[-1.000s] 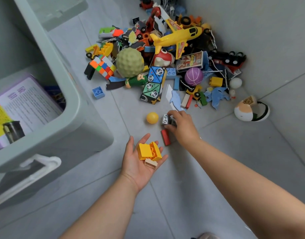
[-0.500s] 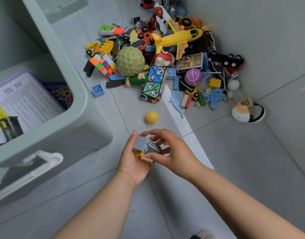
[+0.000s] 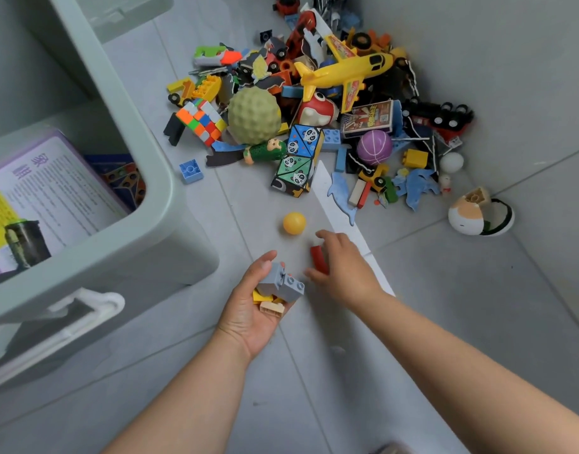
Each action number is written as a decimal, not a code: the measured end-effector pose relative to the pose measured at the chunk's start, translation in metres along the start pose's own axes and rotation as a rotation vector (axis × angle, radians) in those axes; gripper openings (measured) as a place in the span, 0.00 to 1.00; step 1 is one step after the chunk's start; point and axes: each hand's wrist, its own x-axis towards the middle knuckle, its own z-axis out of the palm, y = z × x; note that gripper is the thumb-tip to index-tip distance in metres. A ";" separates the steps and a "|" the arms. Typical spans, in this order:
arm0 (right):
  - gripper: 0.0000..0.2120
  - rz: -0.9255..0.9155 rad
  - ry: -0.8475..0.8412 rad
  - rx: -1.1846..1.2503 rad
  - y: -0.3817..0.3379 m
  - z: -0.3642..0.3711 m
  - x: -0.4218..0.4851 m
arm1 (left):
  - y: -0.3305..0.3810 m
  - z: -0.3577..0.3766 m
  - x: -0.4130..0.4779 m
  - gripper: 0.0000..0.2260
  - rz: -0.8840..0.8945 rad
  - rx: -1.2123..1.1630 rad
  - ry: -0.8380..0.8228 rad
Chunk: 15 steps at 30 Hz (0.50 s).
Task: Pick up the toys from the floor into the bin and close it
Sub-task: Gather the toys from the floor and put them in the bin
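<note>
My left hand (image 3: 248, 312) lies palm up just above the floor and cups a grey brick (image 3: 280, 281), yellow bricks (image 3: 259, 294) and a beige piece (image 3: 271, 308). Right of it, my right hand (image 3: 347, 267) is down on the floor with thumb and fingers closed around a red block (image 3: 318, 260). A small yellow ball (image 3: 294, 222) rests on the tile just beyond both hands. The grey-green bin (image 3: 150, 231) stands open at the left. A pile of toys fills the far corner, among them a yellow plane (image 3: 343, 72) and a bumpy green ball (image 3: 253, 114).
Inside the bin lie a printed book (image 3: 52, 191) and a dark cup (image 3: 24, 240). A white latch (image 3: 94, 299) sticks out of the bin's near side. A lone blue brick (image 3: 190, 171) sits near the bin. An egg-shaped toy (image 3: 471, 214) lies by the right wall.
My right hand picked the grey brick off the floor, set it in my left palm, then went back down onto the red block. The left hand stayed in place.
</note>
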 end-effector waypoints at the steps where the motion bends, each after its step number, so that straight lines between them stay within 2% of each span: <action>1: 0.28 -0.037 -0.003 -0.026 -0.002 0.008 0.003 | 0.000 0.000 -0.001 0.07 0.014 -0.004 0.023; 4: 0.22 -0.043 0.129 0.103 0.000 0.013 0.011 | 0.003 0.000 -0.004 0.06 0.035 -0.016 0.073; 7: 0.21 -0.043 0.272 0.312 -0.002 0.004 0.021 | 0.007 -0.002 -0.007 0.06 0.042 -0.029 0.086; 9: 0.21 -0.111 0.324 0.393 -0.012 -0.001 0.030 | 0.008 -0.002 -0.008 0.07 0.044 -0.023 0.085; 15: 0.17 -0.248 0.303 0.220 -0.028 0.005 0.051 | 0.010 0.001 -0.011 0.08 0.052 -0.009 0.070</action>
